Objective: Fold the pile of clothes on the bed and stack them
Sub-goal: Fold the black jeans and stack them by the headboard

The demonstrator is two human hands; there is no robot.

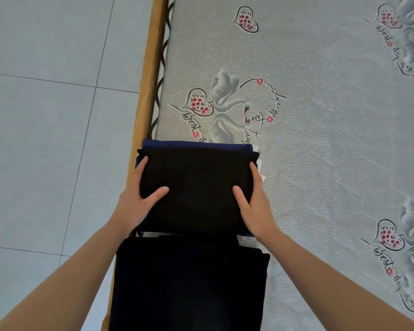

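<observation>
A black garment (189,283) lies nearest on the bed (320,139). Beyond it, left hand (135,199) and right hand (256,204) clasp a folded black garment (198,187) between them, thumbs on top, atop a navy piece (196,144).

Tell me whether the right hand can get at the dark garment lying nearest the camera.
Probably yes: the right hand holds the folded black garment, and the dark garment lies uncovered just below it.

The black folded garment (196,187) hides nearly all of the navy garment (201,144) beyond the fingertips. A white item (257,149) barely peeks out past the right hand's (256,206) fingertips. The near black cloth (189,283) runs off the bottom edge.
</observation>
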